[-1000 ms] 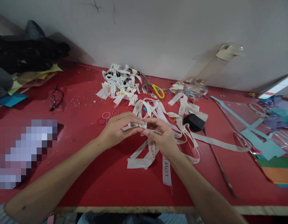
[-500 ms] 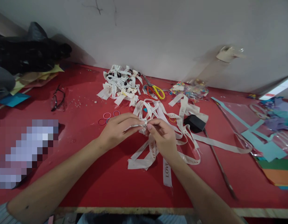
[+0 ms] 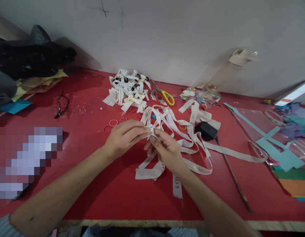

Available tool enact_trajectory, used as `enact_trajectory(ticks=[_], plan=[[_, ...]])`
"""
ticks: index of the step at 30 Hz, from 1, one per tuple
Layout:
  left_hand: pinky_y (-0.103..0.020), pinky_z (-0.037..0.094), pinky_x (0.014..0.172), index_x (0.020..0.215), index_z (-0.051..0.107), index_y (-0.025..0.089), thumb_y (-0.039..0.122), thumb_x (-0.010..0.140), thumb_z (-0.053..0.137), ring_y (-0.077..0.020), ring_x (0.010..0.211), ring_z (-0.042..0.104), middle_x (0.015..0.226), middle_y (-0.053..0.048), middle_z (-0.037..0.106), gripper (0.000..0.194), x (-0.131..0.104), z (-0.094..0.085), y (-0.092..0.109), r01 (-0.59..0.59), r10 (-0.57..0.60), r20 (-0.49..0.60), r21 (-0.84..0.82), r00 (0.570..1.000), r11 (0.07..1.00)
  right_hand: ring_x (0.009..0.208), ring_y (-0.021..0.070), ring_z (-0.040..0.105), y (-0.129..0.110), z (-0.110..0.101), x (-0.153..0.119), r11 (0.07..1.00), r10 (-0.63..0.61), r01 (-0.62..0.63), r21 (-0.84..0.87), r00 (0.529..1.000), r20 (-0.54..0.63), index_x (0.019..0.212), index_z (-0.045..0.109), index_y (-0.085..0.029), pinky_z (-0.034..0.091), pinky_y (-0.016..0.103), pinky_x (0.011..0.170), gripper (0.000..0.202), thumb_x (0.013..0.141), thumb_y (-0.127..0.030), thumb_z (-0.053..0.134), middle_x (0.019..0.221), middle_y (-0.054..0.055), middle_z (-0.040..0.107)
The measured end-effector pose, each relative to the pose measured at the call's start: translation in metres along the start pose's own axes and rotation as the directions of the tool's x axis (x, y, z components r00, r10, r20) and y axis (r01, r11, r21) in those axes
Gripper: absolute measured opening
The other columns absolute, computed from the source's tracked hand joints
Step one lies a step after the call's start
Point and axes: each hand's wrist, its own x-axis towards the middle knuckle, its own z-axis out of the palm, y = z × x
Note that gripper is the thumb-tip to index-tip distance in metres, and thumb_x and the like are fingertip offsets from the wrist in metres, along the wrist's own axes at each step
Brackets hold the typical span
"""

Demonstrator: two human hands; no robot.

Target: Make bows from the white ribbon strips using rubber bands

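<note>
Between my fingertips is a small gathered bow of white printed ribbon (image 3: 150, 129). My left hand (image 3: 124, 136) pinches its left side, thumb and fingers pressed together. From the right, my right hand (image 3: 165, 146) grips the same ribbon with thumb and forefinger, its other fingers curled beneath. The knot itself is partly hidden by the fingertips. Loose printed ribbon (image 3: 189, 143) lies in loops around and behind my right hand. Several small elastic bands (image 3: 113, 122) lie on the table just beyond my left hand.
Finished-looking ribbon bows (image 3: 127, 87) are heaped near the wall, beside red-and-yellow scissors (image 3: 164, 95). Eyeglasses (image 3: 61, 104) lie at left, near a black bag (image 3: 31, 56). On the right are a black block (image 3: 207, 130), a thin stick (image 3: 235, 177) and coloured paper pieces (image 3: 283, 151) on the red table (image 3: 113, 200).
My right hand has shifted slightly left and rolled, its lower fingers now showing under the ribbon. The gathered ribbon has moved a little left. My left hand stays nearly in place.
</note>
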Motion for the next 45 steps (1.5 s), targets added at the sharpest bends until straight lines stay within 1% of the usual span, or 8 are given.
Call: enact_trajectory(ticks=[10, 16, 19, 23, 27, 31, 40, 45], plan=[[-0.022, 0.054, 0.068, 0.09, 0.064, 0.019, 0.016, 0.086, 0.065, -0.0108, 0.074, 0.066, 0.083, -0.003, 0.07, 0.004, 0.001, -0.001, 0.001, 0.017, -0.017, -0.061, -0.004, 0.998, 1.0, 0.036, 0.007, 0.05, 0.009, -0.004, -0.001, 0.949, 0.156, -0.18, 0.261, 0.982, 0.11, 0.118, 0.067, -0.028, 0.04, 0.017, 0.038, 0.032, 0.086, -0.032, 0.064, 0.056, -0.005, 0.064], [-0.022, 0.053, 0.068, 0.087, 0.064, 0.016, 0.014, 0.085, 0.066, -0.0112, 0.074, 0.064, 0.082, -0.004, 0.067, 0.003, 0.004, -0.002, 0.003, 0.094, -0.097, -0.063, -0.053, 0.993, 0.994, 0.036, 0.0061, 0.045, 0.009, -0.007, -0.002, 0.943, 0.201, -0.231, 0.24, 0.969, 0.14, 0.122, 0.064, -0.029, 0.034, 0.016, 0.035, 0.035, 0.087, -0.03, 0.063, 0.051, -0.007, 0.058], [-0.021, 0.053, 0.068, 0.089, 0.065, 0.017, 0.015, 0.086, 0.066, -0.0109, 0.075, 0.064, 0.083, -0.004, 0.068, 0.003, 0.003, -0.002, 0.003, 0.088, -0.09, -0.035, -0.056, 0.995, 0.995, 0.043, 0.0086, 0.053, 0.006, -0.005, -0.002, 0.986, 0.13, -0.138, 0.092, 0.988, 0.086, 0.118, 0.064, -0.03, 0.043, 0.019, 0.043, 0.029, 0.091, -0.035, 0.058, 0.057, -0.006, 0.061], [-0.02, 0.054, 0.071, 0.092, 0.066, 0.019, 0.018, 0.088, 0.062, -0.0112, 0.079, 0.067, 0.088, -0.003, 0.071, 0.005, -0.001, 0.0, 0.005, 0.013, -0.011, 0.044, -0.052, 0.999, 0.999, 0.073, 0.0145, 0.063, 0.001, -0.004, -0.001, 0.972, -0.108, 0.081, -0.222, 0.988, -0.114, 0.099, 0.067, -0.026, 0.052, 0.027, 0.066, 0.018, 0.089, -0.039, 0.059, 0.082, 0.0, 0.067], [-0.02, 0.053, 0.073, 0.093, 0.064, 0.021, 0.018, 0.089, 0.061, -0.0112, 0.081, 0.068, 0.092, -0.001, 0.072, 0.007, -0.004, 0.002, 0.009, -0.009, 0.016, 0.098, -0.062, 0.995, 0.998, 0.087, 0.0168, 0.064, -0.001, -0.005, -0.001, 0.957, -0.188, 0.142, -0.255, 0.968, -0.168, 0.099, 0.065, -0.026, 0.052, 0.031, 0.081, 0.016, 0.089, -0.038, 0.06, 0.097, 0.002, 0.067], [-0.02, 0.053, 0.07, 0.091, 0.063, 0.02, 0.018, 0.086, 0.064, -0.0113, 0.078, 0.067, 0.09, -0.003, 0.071, 0.005, -0.002, 0.003, 0.01, -0.017, 0.019, 0.047, -0.04, 0.999, 0.999, 0.089, 0.0165, 0.063, -0.002, -0.005, 0.0, 0.951, -0.216, 0.168, -0.261, 0.962, -0.166, 0.095, 0.065, -0.026, 0.051, 0.031, 0.083, 0.011, 0.089, -0.034, 0.06, 0.095, 0.002, 0.066], [-0.025, 0.055, 0.081, 0.102, 0.061, 0.017, 0.018, 0.087, 0.064, -0.014, 0.09, 0.068, 0.096, -0.006, 0.071, 0.015, 0.001, 0.004, 0.013, 0.216, -0.189, 0.141, -0.21, 0.972, 0.953, 0.067, 0.0132, 0.061, 0.002, -0.007, 0.003, 0.967, -0.156, 0.096, -0.235, 0.955, -0.252, 0.083, 0.066, -0.024, 0.051, 0.025, 0.063, 0.014, 0.084, -0.037, 0.066, 0.075, -0.001, 0.065], [-0.021, 0.054, 0.073, 0.092, 0.062, 0.017, 0.021, 0.084, 0.068, -0.0125, 0.08, 0.068, 0.088, -0.003, 0.072, 0.011, 0.003, 0.002, 0.014, 0.436, -0.369, 0.243, -0.356, 0.897, 0.827, 0.066, 0.0123, 0.061, 0.0, -0.008, 0.002, 0.936, -0.225, 0.143, -0.323, 0.946, -0.233, 0.081, 0.066, -0.023, 0.05, 0.024, 0.062, 0.012, 0.086, -0.035, 0.065, 0.075, -0.002, 0.065]])
